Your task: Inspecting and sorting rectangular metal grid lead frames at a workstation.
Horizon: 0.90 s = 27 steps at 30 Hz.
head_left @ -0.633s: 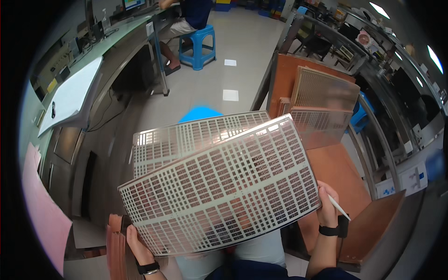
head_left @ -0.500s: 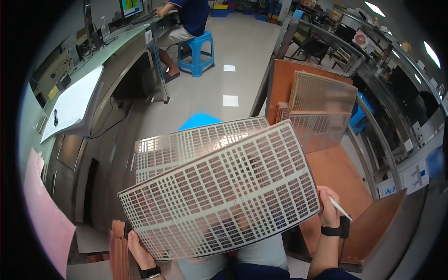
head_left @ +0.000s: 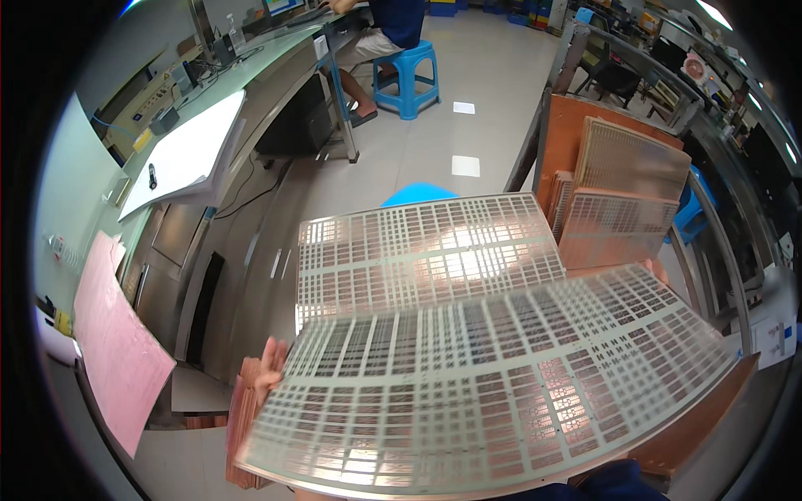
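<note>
A large circuit board panel (head_left: 493,392), copper-coloured with a pale green grid, lies tilted across my lap, its near edge toward me. At its left edge is my left hand (head_left: 270,366), fingers up beside the board and the palm hidden. My right hand (head_left: 657,271) shows only as fingertips at the far right edge; the board covers the rest. Just beyond, a second, similar circuit board panel (head_left: 430,250) leans back, its lower part hidden by the held one.
At the right, several panels (head_left: 622,225) lean on an orange-brown board (head_left: 576,117) in a metal rack. Left are stacked brown boards (head_left: 244,417), a pink sheet (head_left: 117,342) and a desk with white paper (head_left: 188,150). A person (head_left: 393,25) sits on a blue stool (head_left: 409,79).
The held panel has swung from facing me steeply to lying flatter, lower and further right. My right hand has moved to its far edge. The white pen-like stick in that hand is no longer plainly seen.
</note>
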### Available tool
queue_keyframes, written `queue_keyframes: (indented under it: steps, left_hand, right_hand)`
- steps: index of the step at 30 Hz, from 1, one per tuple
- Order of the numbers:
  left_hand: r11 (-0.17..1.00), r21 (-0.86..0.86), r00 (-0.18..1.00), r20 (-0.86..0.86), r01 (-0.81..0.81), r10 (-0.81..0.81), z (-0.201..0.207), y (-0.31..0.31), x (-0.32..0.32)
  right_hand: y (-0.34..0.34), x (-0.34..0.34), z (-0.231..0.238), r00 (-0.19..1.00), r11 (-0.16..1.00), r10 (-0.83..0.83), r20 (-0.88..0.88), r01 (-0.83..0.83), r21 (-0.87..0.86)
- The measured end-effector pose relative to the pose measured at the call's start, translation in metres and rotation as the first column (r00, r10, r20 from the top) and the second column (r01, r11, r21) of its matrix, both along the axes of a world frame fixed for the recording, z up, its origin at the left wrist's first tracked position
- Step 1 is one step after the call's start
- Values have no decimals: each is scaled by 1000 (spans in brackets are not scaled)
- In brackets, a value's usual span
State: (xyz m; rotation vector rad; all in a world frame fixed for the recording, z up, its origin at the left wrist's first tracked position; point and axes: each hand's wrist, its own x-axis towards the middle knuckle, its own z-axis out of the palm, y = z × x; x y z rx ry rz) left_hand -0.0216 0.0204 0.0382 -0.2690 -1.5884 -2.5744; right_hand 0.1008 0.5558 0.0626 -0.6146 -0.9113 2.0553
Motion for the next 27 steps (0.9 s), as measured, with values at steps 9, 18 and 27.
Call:
queue_keyframes:
  steps: [9, 18, 27]
  left_hand:
    - [966, 190, 917, 325, 177, -232, 28, 42, 42]
    - [918, 351, 836, 434, 186, -335, 35, 56, 39]
    - [925, 366, 877, 405, 103, -258, 48, 67, 35]
  right_hand:
    - [-45, 15, -28, 998, 960, 70, -8, -70, -273]
    - [-47, 18, -18, 1000, 961, 14, 17, -9, -275]
    - [-44, 22, 2, 992, 948, -113, 48, 122, -294]
